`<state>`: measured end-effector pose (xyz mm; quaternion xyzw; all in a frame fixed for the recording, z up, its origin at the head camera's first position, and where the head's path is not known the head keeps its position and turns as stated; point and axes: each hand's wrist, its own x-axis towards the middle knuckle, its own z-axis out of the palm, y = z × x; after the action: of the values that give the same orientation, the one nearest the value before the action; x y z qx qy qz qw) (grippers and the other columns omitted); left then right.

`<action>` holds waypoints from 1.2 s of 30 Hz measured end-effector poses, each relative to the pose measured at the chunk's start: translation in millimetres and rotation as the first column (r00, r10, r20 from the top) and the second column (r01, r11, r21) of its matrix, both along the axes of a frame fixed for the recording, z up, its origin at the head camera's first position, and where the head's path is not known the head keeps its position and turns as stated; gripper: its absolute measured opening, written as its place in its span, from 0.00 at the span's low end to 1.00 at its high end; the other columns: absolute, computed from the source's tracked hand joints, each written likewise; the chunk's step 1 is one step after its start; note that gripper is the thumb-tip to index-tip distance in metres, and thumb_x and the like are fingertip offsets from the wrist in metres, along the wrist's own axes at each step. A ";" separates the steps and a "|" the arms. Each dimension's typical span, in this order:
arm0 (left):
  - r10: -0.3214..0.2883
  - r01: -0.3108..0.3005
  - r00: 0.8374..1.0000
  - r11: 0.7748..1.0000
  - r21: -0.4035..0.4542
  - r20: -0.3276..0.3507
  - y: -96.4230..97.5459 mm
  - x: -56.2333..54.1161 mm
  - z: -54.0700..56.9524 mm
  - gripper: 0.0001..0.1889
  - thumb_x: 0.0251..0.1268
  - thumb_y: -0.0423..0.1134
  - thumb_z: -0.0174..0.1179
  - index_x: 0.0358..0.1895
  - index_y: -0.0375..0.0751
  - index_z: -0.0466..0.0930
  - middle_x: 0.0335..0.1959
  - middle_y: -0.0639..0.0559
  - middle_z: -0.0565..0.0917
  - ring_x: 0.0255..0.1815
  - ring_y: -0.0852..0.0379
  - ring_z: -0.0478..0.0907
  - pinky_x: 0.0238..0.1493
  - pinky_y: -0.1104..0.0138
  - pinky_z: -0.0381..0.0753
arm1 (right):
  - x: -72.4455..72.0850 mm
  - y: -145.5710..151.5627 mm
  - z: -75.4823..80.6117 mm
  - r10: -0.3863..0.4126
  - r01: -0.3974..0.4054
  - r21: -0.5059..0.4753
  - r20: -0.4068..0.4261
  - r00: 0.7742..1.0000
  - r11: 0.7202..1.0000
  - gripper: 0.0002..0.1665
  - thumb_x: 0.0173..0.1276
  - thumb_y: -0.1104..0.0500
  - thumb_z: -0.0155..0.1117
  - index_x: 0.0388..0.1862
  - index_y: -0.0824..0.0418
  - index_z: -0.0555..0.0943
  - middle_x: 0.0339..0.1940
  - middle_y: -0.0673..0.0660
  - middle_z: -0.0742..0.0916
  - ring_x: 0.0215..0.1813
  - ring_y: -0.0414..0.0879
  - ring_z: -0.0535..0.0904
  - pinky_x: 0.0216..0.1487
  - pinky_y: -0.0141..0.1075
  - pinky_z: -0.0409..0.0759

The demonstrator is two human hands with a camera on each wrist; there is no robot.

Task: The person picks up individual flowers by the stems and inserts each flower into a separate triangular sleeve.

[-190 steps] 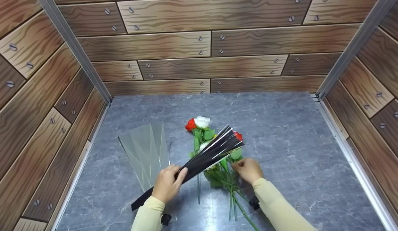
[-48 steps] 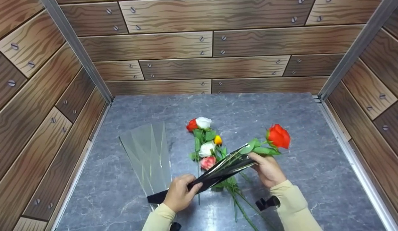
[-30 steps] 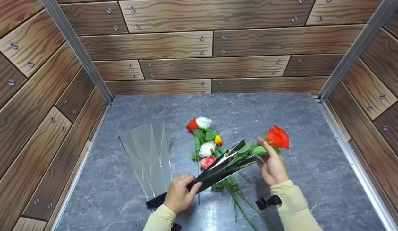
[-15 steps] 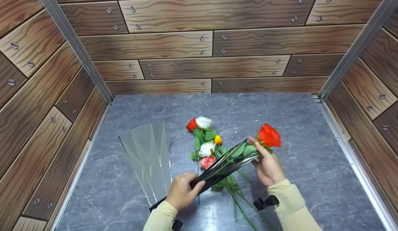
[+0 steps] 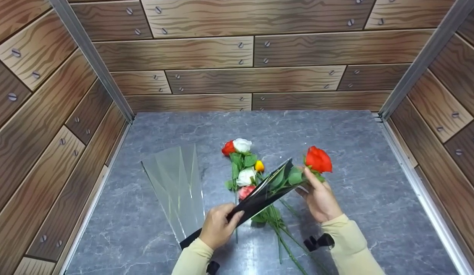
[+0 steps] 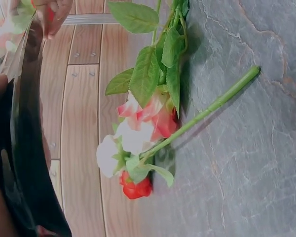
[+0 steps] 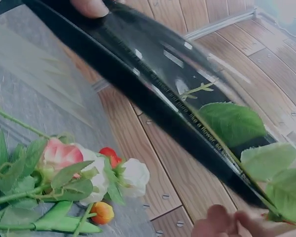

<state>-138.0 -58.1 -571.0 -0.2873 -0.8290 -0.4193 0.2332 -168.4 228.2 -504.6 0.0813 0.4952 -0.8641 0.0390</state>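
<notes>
My left hand (image 5: pixel 218 226) grips the lower part of a black flower sleeve (image 5: pixel 256 202) with a see-through front, tilted up to the right. A large red rose (image 5: pixel 319 159) has its stem and some leaves inside the sleeve, its bloom out past the open end. Fingers of my right hand (image 5: pixel 321 200) pinch the rose's stem just below the bloom, at the sleeve's mouth. In the right wrist view, green leaves (image 7: pixel 232 123) show through the clear film, and gold print runs along the sleeve's edge.
Several artificial flowers lie under and behind the sleeve: white roses (image 5: pixel 242 145), a small red one (image 5: pixel 228 148), a yellow-orange bud (image 5: pixel 259 166) and a pink one (image 5: pixel 246 191). Flat clear sleeves (image 5: pixel 173 183) lie on the grey marbled table (image 5: pixel 336 133) at left. Wood-patterned walls (image 5: pixel 206 53) enclose it.
The red rose was taken up and its stem put into the black sleeve. Over the last second the bloom has moved left, nearer the sleeve's mouth, and the right hand with it.
</notes>
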 end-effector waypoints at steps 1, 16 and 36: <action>-0.002 0.002 1.000 1.000 0.006 -0.007 0.0 -0.1 0.6 0.09 0.61 0.37 0.65 0.26 0.46 0.76 0.19 0.61 0.74 0.19 0.67 0.67 0.21 0.76 0.66 | 0.6 1.1 0.6 0.001 -0.001 0.012 0.009 1.000 1.000 0.17 0.73 0.46 0.55 0.46 0.55 0.82 0.41 0.50 0.84 0.44 0.46 0.78 0.55 0.45 0.68; -0.026 0.026 1.000 1.000 0.010 -0.002 0.0 0.8 6.5 0.05 0.60 0.38 0.66 0.30 0.45 0.80 0.24 0.60 0.79 0.23 0.67 0.72 0.24 0.74 0.70 | -2.9 22.0 2.0 -0.129 0.263 0.180 -0.537 0.834 0.948 0.33 0.80 0.47 0.35 0.73 0.68 0.59 0.67 0.64 0.72 0.64 0.51 0.69 0.68 0.38 0.60; 0.012 -0.010 0.998 1.000 -0.026 0.060 -3.1 -1.8 3.1 0.07 0.59 0.42 0.68 0.34 0.44 0.81 0.27 0.58 0.83 0.26 0.65 0.76 0.28 0.71 0.75 | 9.0 -6.3 11.0 0.217 0.268 0.612 -0.601 0.769 0.744 0.29 0.68 0.76 0.47 0.68 0.68 0.67 0.67 0.67 0.73 0.66 0.46 0.71 0.65 0.31 0.65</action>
<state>-139.8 -61.2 -567.8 -0.2729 -0.8424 -0.4159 0.2070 -159.4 221.9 -493.6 -0.2012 0.7517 -0.6029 -0.1760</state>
